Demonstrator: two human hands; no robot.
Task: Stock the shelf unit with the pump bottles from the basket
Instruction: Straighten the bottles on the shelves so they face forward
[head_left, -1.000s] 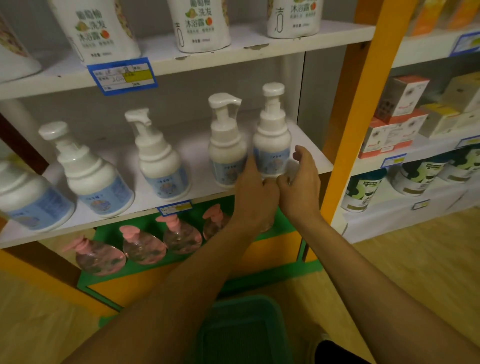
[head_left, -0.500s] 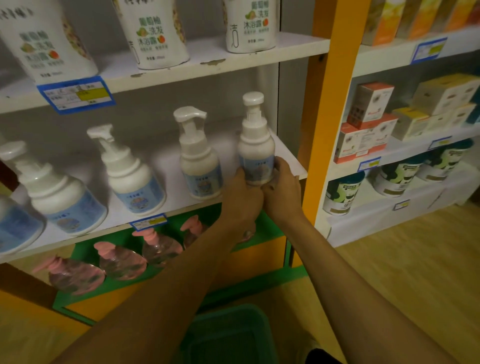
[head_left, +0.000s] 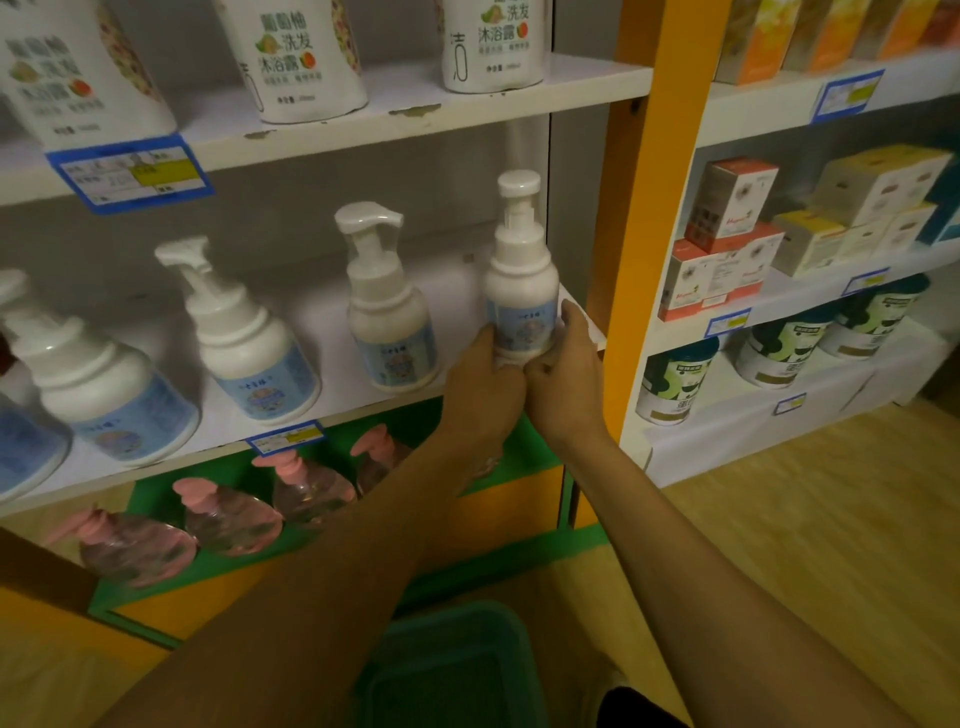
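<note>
Both of your hands are closed around the base of one pump bottle (head_left: 521, 291): the left hand (head_left: 485, 384) wraps the lower left side and the right hand (head_left: 563, 371) the lower right side, with the thumbs meeting in front. This bottle stands upright at the right end of the middle shelf (head_left: 332, 400), close to the orange post (head_left: 631, 218), and three similar white bottles stand in a row to its left.

You can expect a smooth, stiff plastic body. It is probably full, so rather heavy for its size, and a little slippery on the label. The wide belly is the good place to hold, as you do now. The thin neck and the pump head are a poor place to hold, because the head could press down or turn. The bottle is tall and narrow, so it can tip if you let go before it sits flat.

The green basket (head_left: 452, 670) is on the floor below your arms; whether more bottles are inside, I cannot tell.
</note>
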